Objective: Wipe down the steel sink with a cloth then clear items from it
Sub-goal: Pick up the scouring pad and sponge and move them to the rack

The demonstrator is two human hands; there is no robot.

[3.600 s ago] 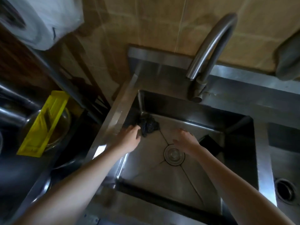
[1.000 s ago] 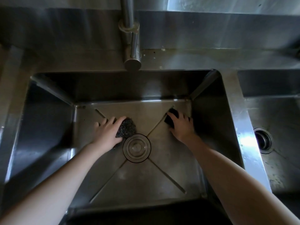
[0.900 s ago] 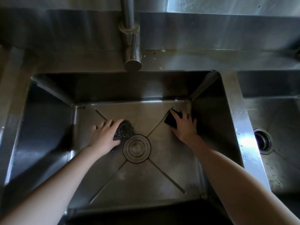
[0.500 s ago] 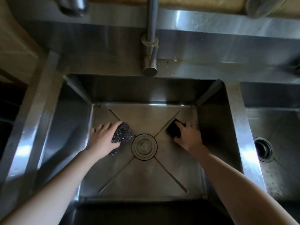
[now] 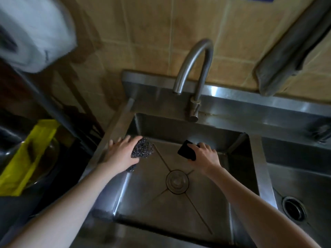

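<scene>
Tan tiles [image 5: 143, 42] back the steel sink [image 5: 200, 217]. My left hand [image 5: 120, 153] grips the steel scourer [image 5: 143, 149] at ten o'clock from the drain [image 5: 177, 181], and my right hand [image 5: 206, 156] pinches the black cloth [image 5: 185, 151] at twelve. I'd lift both straight up, letting drips fall inside.

Dim, warm kitchen view, bent at the edges by a wide-angle lens.

The tiled wall [image 5: 161, 33] in the upper middle is the brightest part; the steel sink [image 5: 259, 167] is dark, with thin streaks of glare on its left inner wall, back ledge and right rim. The left edge and lower left fall into deep shadow. The white object [image 5: 35, 33] at upper left and the left hand [image 5: 121, 154] with its scourer [image 5: 142, 149] are softened by motion blur; the black pad [image 5: 186, 151] shows no texture.
</scene>
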